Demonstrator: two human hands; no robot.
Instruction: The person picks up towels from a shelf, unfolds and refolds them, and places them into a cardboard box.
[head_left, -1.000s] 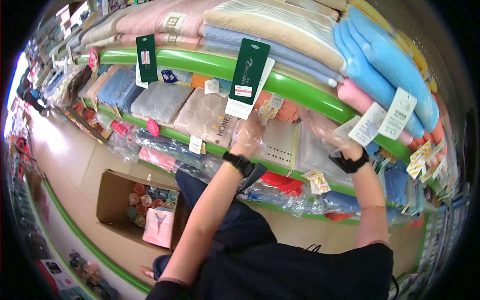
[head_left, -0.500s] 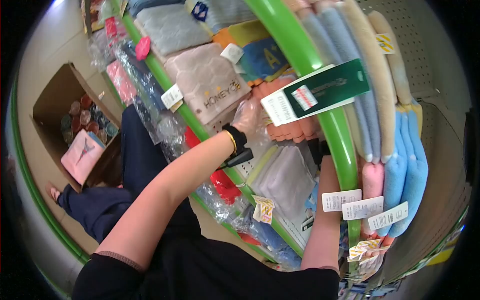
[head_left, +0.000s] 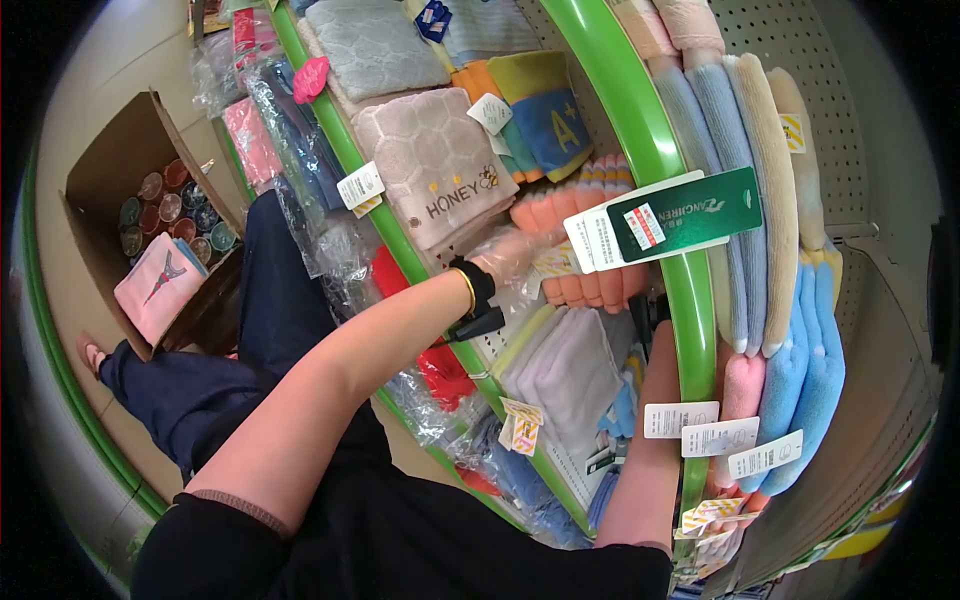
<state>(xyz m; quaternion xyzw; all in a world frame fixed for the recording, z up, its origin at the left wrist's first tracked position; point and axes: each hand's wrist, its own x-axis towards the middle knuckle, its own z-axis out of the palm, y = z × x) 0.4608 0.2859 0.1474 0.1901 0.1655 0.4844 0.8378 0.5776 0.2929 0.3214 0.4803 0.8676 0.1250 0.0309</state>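
One row of folded coral-peach fabric towels [head_left: 563,212] sits right at the left hand [head_left: 512,258].
Its fingers reach the near side, how open or what held unclear; the right hand is hidden behind the glossy green shelf edge [head_left: 690,320], state impossible to tell. Folded pale-grey towels [head_left: 572,368] lie beside the row.

**Tight gap between two green edges**

A narrow opening lets my right forearm [head_left: 655,410] pass between the pale folded cloth towels [head_left: 568,360] and the curved, glossy green upper shelf edge [head_left: 632,100]. My left hand [head_left: 508,256] reaches in across the straight green lower shelf edge [head_left: 402,245], flanked by the folded beige HONEY towel [head_left: 435,160] and a bare white shelf strip [head_left: 505,340]. Bundled peach towels [head_left: 575,212] fill the space ahead, partly screened by a dark-green-and-white card tag [head_left: 715,208].
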